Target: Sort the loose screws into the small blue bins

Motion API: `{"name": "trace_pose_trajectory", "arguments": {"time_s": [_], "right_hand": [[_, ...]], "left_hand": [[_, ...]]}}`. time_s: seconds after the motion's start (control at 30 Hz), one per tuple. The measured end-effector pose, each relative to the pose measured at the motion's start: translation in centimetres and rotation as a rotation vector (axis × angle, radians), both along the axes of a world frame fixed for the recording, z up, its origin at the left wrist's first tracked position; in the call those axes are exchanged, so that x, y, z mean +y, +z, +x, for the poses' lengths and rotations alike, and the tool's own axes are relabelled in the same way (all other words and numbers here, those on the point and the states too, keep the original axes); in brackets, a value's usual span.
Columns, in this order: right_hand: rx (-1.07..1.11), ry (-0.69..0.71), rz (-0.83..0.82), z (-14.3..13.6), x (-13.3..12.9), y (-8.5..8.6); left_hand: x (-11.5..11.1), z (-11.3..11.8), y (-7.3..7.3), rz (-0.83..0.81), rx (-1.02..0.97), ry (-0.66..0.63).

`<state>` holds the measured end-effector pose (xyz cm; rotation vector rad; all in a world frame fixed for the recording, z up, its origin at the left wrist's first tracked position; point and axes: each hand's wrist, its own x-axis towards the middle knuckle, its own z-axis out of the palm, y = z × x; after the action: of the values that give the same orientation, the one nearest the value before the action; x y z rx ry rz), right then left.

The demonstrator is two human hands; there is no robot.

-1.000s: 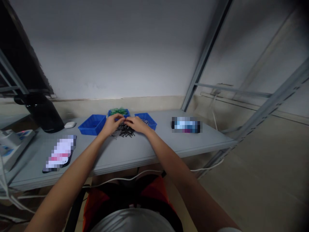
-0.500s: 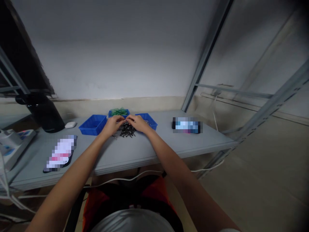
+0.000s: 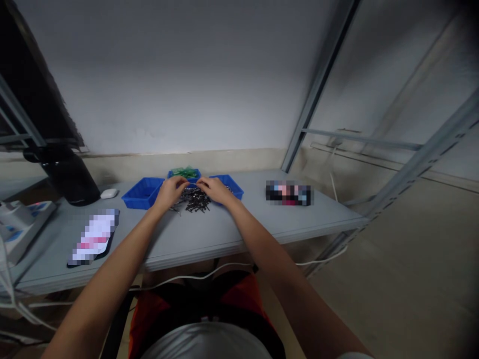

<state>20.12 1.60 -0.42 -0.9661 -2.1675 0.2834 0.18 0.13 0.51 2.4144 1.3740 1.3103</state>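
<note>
Both of my hands are raised over a pile of small dark screws (image 3: 198, 200) on the grey table. My left hand (image 3: 172, 191) is closed in a pinch, left of the pile. My right hand (image 3: 214, 189) pinches too, just across a small gap. Something thin and pale seems to span the fingertips, too small to name. Behind the hands is a blue bin (image 3: 171, 174) of green pieces (image 3: 185, 172). Another blue bin (image 3: 239, 192), partly hidden by my right hand, holds small shiny pieces. A third blue bin (image 3: 140, 203) stands beside my left hand.
A phone (image 3: 95, 237) lies at the left and another (image 3: 288, 193) at the right, both blurred out. At the far left are a black bottle (image 3: 71, 174), a white case (image 3: 109, 193) and a power strip (image 3: 28, 229). A metal post (image 3: 318, 89) rises behind the table.
My left hand has moved slightly left, so the gap between my fingertips is wider. My right hand has hardly moved. The right phone's screen shows different colours.
</note>
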Motion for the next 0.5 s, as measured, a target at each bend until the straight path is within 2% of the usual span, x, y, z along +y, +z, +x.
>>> {"name": "trace_pose_trajectory", "arguments": {"time_s": [0.27,0.4,0.5], "right_hand": [[-0.011,0.036,0.014,-0.52,-0.14,-0.21],[0.059,0.018,-0.002,-0.7,-0.41,-0.02],[0.033,0.02,-0.001,-0.73,-0.35,-0.08]], "left_hand": [[0.1,0.66,0.24,-0.076,-0.192,-0.121],[0.25,0.61,0.05,-0.091,-0.175,-0.144],[0.26,0.74,-0.22,-0.082,-0.138,-0.174]]}}
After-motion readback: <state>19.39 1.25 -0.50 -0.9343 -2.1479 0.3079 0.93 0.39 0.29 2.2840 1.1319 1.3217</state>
